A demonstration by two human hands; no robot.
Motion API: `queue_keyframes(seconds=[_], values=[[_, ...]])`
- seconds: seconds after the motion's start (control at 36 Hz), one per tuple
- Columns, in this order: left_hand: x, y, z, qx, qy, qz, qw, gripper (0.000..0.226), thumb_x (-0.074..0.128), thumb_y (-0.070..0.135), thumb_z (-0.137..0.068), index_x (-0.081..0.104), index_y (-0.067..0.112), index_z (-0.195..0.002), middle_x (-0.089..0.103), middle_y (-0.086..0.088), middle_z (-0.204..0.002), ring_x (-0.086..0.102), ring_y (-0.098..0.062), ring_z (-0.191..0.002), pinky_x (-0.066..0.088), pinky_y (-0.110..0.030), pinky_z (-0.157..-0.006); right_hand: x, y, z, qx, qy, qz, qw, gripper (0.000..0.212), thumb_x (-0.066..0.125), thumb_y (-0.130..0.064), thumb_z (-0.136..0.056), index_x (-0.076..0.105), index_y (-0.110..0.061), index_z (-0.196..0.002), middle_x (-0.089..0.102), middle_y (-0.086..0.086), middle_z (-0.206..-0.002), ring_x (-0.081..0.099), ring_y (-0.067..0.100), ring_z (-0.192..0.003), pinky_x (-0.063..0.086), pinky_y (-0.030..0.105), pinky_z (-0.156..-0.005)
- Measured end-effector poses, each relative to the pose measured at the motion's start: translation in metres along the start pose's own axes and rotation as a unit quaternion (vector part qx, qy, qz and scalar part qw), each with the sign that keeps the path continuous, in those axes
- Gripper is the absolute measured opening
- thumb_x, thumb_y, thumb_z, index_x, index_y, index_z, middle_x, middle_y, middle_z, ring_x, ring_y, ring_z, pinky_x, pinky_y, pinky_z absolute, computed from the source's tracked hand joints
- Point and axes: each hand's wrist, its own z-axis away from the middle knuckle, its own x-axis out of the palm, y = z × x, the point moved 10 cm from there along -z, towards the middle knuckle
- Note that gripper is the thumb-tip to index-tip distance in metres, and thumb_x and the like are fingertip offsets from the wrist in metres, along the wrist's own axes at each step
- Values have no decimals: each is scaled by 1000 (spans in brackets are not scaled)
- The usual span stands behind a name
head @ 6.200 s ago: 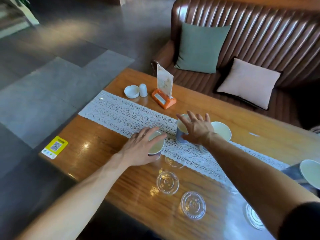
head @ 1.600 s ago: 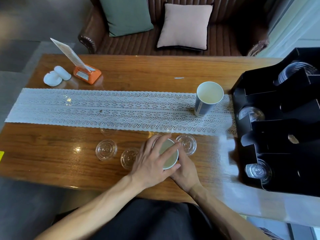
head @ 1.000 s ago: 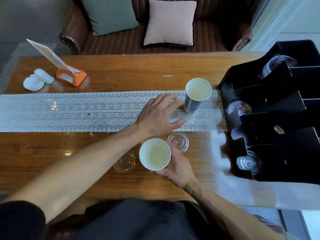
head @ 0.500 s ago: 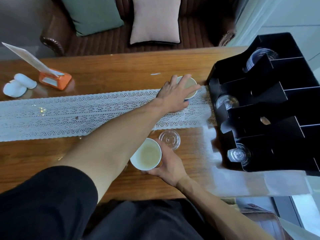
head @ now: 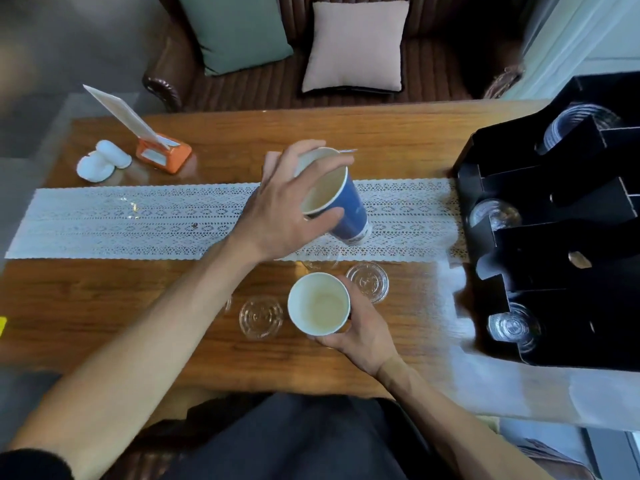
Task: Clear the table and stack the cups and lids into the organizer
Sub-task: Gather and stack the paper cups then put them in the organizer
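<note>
My left hand (head: 280,216) grips a blue paper cup (head: 341,206) by its rim, lifted and tilted above the white lace runner (head: 138,220). My right hand (head: 360,332) holds a stack of paper cups (head: 318,304) upright near the table's front edge, open mouth facing me. Clear plastic lids lie flat on the wood: one (head: 260,317) left of the stack, one (head: 367,281) right of it, another (head: 320,264) partly hidden at the runner's edge. The black organizer (head: 561,244) stands at the right, with clear lids (head: 514,325) in its compartments.
An orange menu stand (head: 162,154) and white shakers (head: 100,162) sit at the far left of the wooden table (head: 104,306). A brown sofa with a green cushion (head: 235,29) and a pink cushion (head: 353,46) runs behind the table.
My left hand reached across to the blue cup on the runner, gripped its rim and lifted it, tilted, back toward the stack. My right hand kept holding the cup stack in place.
</note>
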Motion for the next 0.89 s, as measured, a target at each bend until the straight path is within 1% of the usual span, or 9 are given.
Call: queue_keyframes(seconds=[0.06, 0.11, 0.19, 0.31, 0.42, 0.53, 0.81, 0.86, 0.89], values=[[-27, 4, 17, 20, 17, -7, 1000, 57, 62, 45, -82, 51, 33, -137, 43, -2, -143, 41, -26, -122, 26, -22, -102, 1, 2, 0, 1, 0, 0, 1000, 93, 85, -56, -58, 33, -62, -134, 51, -32, -137, 48, -4, -128, 45, 27, -103], [-48, 6, 34, 28, 31, 2, 999, 57, 62, 44, -82, 53, 28, -136, 47, -4, -139, 44, -24, -125, 25, -25, -105, 1, 2, 1, -3, 2, -6, 1000, 93, 86, -57, -58, 36, -58, -136, 53, -29, -136, 51, -2, -127, 48, 34, -102], [-67, 5, 58, 23, 51, 27, 998, 58, 62, 41, -81, 52, 28, -137, 46, -1, -138, 42, -17, -127, 29, -35, -105, 1, 1, 0, -4, 2, -12, 1000, 87, 87, -54, -58, 39, -59, -131, 57, -30, -131, 55, -1, -121, 52, 37, -98], [-68, 4, 86, 19, 62, 32, 997, 60, 63, 42, -80, 51, 32, -138, 46, -1, -139, 42, -22, -125, 27, -32, -105, -1, -2, 0, -11, 1, -24, 1000, 84, 88, -47, -59, 43, -57, -130, 61, -28, -128, 58, 1, -119, 53, 43, -95], [-53, 3, 106, 7, 68, 33, 997, 61, 63, 42, -78, 51, 34, -138, 44, 3, -138, 41, -19, -125, 30, -35, -103, -2, -6, 0, -24, -1, -38, 999, 83, 87, -48, -61, 45, -54, -132, 62, -23, -130, 59, 4, -122, 52, 47, -98], [-33, 4, 114, -4, 72, 26, 997, 60, 64, 42, -78, 54, 30, -136, 48, -5, -137, 44, -24, -125, 28, -34, -102, -1, -7, 0, -32, -11, -44, 998, 81, 86, -50, -64, 45, -49, -135, 62, -18, -131, 59, 9, -122, 52, 49, -96], [14, 20, 114, -3, 54, 21, 998, 55, 73, 33, -74, 66, 24, -127, 52, -13, -134, 50, -34, -116, 32, -31, -104, 3, 2, -2, -24, -10, -23, 999, 83, 84, -53, -67, 41, -48, -138, 60, -18, -132, 57, 4, -122, 52, 44, -97], [29, 22, 115, 1, 30, 8, 1000, 55, 75, 34, -73, 66, 25, -127, 52, -14, -134, 49, -35, -114, 34, -30, -101, 3, 3, -2, -27, -7, -17, 999, 84, 85, -48, -67, 39, -50, -138, 59, -22, -133, 56, 2, -122, 52, 38, -98], [37, 23, 116, 2, 19, 5, 1000, 55, 76, 35, -74, 66, 25, -127, 53, -14, -133, 49, -35, -113, 37, -32, -100, 2, 2, -2, -31, -4, -16, 999, 83, 84, -48, -67, 38, -54, -136, 57, -27, -132, 55, -2, -122, 51, 29, -97]])
